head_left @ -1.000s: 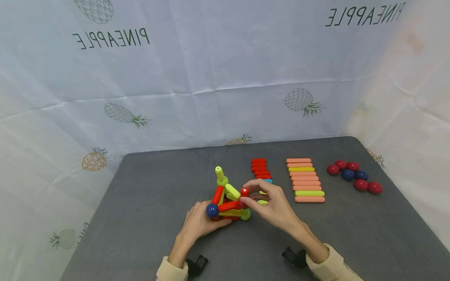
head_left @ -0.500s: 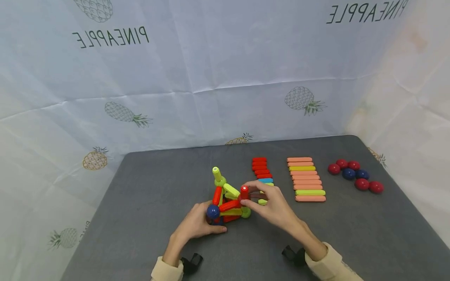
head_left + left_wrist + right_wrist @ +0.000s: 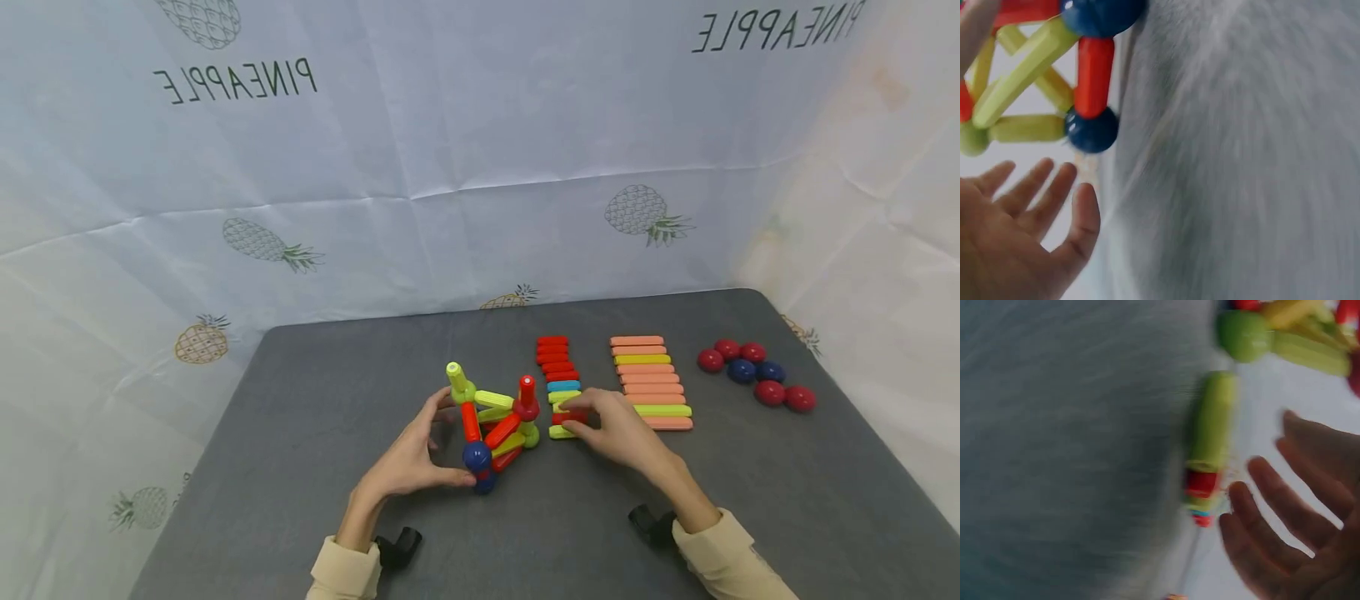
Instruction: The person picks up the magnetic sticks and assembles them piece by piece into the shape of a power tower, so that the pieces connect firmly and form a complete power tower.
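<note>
A frame of magnetic rods and balls [image 3: 501, 431] stands on the dark table, with a blue ball [image 3: 477, 455] at its near corner. One red rod [image 3: 527, 389] and one yellow-green rod [image 3: 455, 375] stick up from its top. My left hand [image 3: 408, 458] curves loosely around the frame's left side; in the left wrist view its spread fingers [image 3: 1054, 200] lie apart from the balls. Over the near end of a short-rod column, my right hand [image 3: 618, 429] hovers, thumb and index finger on either side of a red rod [image 3: 568, 418]. The right wrist view shows these fingers spread and apart from the rods.
Farther up that column lie short red rods [image 3: 553, 358] and a blue rod [image 3: 563, 387]. Long salmon-coloured rods [image 3: 649, 379] form another column to the right. Red balls [image 3: 769, 392] and blue balls [image 3: 742, 371] sit at the table's right. A white pineapple-print cloth [image 3: 450, 258] hangs behind.
My right hand has let go of the upright red rod on the frame and moved right to the rod column. The frame has turned slightly, and my left hand has loosened around it.
</note>
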`<act>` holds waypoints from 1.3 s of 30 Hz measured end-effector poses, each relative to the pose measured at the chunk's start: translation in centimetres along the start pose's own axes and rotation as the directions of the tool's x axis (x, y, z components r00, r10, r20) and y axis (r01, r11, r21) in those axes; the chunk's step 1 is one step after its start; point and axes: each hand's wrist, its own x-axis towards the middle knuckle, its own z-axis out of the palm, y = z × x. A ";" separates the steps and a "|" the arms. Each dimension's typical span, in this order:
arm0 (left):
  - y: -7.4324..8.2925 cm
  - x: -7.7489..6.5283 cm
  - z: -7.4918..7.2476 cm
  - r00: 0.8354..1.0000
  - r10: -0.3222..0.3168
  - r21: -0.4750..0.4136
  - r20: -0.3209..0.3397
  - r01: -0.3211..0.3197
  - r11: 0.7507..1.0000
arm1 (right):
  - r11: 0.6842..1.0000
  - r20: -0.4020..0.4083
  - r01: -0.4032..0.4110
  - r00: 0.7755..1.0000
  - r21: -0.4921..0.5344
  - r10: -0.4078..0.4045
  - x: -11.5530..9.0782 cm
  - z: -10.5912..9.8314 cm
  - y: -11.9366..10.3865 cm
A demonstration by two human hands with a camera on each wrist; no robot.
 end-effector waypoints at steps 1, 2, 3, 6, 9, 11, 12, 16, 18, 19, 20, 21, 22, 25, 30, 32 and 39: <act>-0.1 0.3 0.1 1.000 0.011 -0.011 0.021 -0.011 1.000 | 0.998 0.024 0.020 1.000 -0.054 -0.019 0.0 0.1 0.2; -0.2 0.5 0.2 0.999 0.023 -0.019 0.043 -0.022 1.000 | 0.994 0.044 0.038 0.998 -0.101 -0.034 0.0 0.3 0.4; -0.2 0.7 0.3 0.998 0.026 -0.027 0.062 -0.024 0.999 | 0.990 0.061 0.050 0.997 -0.131 -0.042 0.0 0.5 0.4; -0.3 1.1 0.5 0.996 0.024 -0.039 0.087 -0.021 0.999 | 0.985 0.099 0.049 0.995 -0.166 -0.032 0.1 0.9 0.2; -0.3 1.3 0.7 0.997 0.020 -0.038 0.077 -0.017 0.999 | 0.983 0.150 -0.006 0.988 -0.182 0.033 0.1 1.2 -0.2; -0.2 1.3 0.8 0.997 0.025 -0.028 0.068 -0.023 0.999 | 0.982 0.183 -0.052 0.979 -0.184 0.086 0.1 1.3 -0.5; -0.2 1.4 0.9 0.998 0.030 -0.019 0.062 -0.029 0.999 | 0.981 0.194 -0.072 0.975 -0.181 0.108 0.0 1.3 -0.6; -0.1 1.5 1.2 0.998 0.057 -0.001 0.040 -0.057 0.998 | 0.989 0.188 -0.104 0.974 -0.106 0.122 -0.1 1.1 -0.9; -0.2 1.5 1.4 0.997 0.067 0.003 0.034 -0.067 0.998 | 0.994 0.159 -0.096 0.982 -0.045 0.102 -0.1 0.6 -1.1; -0.2 1.5 1.4 0.997 0.075 0.007 0.031 -0.075 0.997 | 0.996 0.136 -0.090 0.987 -0.009 0.091 -0.1 0.3 -1.2; -0.2 1.4 1.4 0.996 0.086 0.015 0.030 -0.086 0.996 | 0.996 0.108 -0.088 0.991 0.031 0.084 -0.1 -0.1 -1.4; -0.2 1.4 1.4 0.995 0.096 0.022 0.030 -0.097 0.995 | 0.993 0.080 -0.095 0.993 0.069 0.089 -0.1 -0.4 -1.6; -0.3 1.4 1.5 0.993 0.112 0.031 0.032 -0.113 0.993 | 0.990 0.052 -0.095 0.995 0.105 0.090 -0.1 -0.8 -1.9; -0.3 1.5 1.6 0.986 0.165 0.044 0.035 -0.167 0.985 | 0.970 -0.024 -0.081 0.996 0.229 0.089 -0.3 -1.6 -3.1; 0.1 1.4 2.1 0.979 0.202 0.039 0.042 -0.203 0.978 | 0.912 -0.085 0.036 0.996 0.409 -0.001 -0.8 -1.9 -5.4; 0.2 1.3 2.3 0.980 0.196 0.062 0.021 -0.197 0.979 | 0.894 -0.090 0.084 0.995 0.439 -0.049 -0.9 -1.8 -6.0; 0.5 1.0 2.9 0.984 0.160 0.129 -0.083 -0.149 0.980 | 0.910 -0.096 0.136 0.990 0.393 -0.107 -0.2 -0.9 -6.7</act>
